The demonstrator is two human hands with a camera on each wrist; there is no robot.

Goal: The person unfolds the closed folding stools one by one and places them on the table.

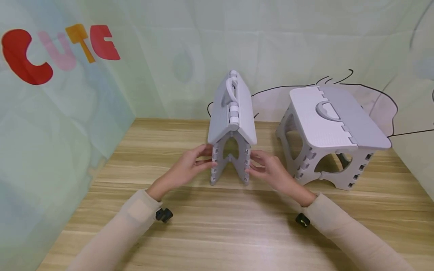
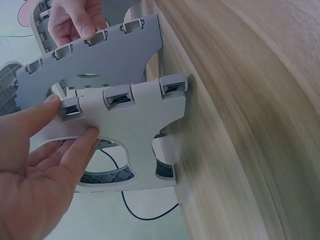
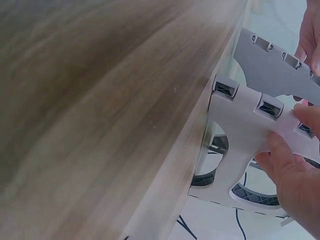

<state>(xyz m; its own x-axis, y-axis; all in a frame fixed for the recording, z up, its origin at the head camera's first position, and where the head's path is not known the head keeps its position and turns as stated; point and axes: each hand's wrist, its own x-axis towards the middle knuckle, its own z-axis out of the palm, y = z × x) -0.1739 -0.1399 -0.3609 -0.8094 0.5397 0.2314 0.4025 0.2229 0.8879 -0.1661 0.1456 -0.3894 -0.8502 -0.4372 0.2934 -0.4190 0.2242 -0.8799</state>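
Note:
A grey and white folding stool stands half folded on the wooden table, its two seat halves sloping down from a raised hinge like a roof. Its carry handle sticks up along that ridge. At its left leg panel, my left hand pinches the hinged edge, thumb on the edge and fingers against the outer face. My right hand pinches the opposite leg panel in the same manner. The two front leg panels are folded inward between the sides.
A second folding stool, fully unfolded with a flat seat, stands to the right, close beside my right hand. Behind the table hangs a pale printed cloth, which also covers the left side.

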